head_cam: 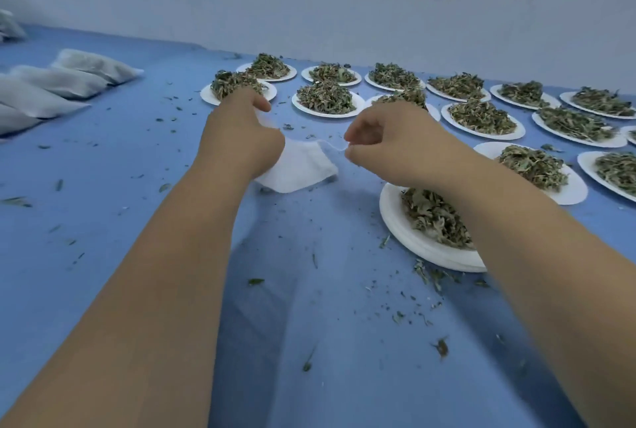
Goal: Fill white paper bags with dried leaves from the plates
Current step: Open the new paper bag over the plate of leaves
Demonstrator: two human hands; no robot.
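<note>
Fingers of the right hand curled in, tips pinching a thin white drawstring thread that runs left, near taut, to the small white paper-fibre bag. Left hand closed round the bag's upper corner, thumb tucked forward; the actual contact is hidden behind the knuckles. Bag lies on the blue tabletop between the two hands, lower end resting flat, top lifted toward the left grip. Cannot tell how full it is; it looks slightly plump. Judged handling: very light, soft, crushable, thin-walled, so likely to tear if the thread is jerked; best held at the gathered mouth, as the left hand does, with the pull taken on the thread alone. Just beneath the right wrist, a stack of round white paper plates carrying a heap of dried green-brown leaves, brittle and prone to shedding; crumbs already litter the surface nearby. Beyond the hands, rows of similar loaded plates. Far left, well apart, a row of stuffed pale bags lying like pillows.
</note>
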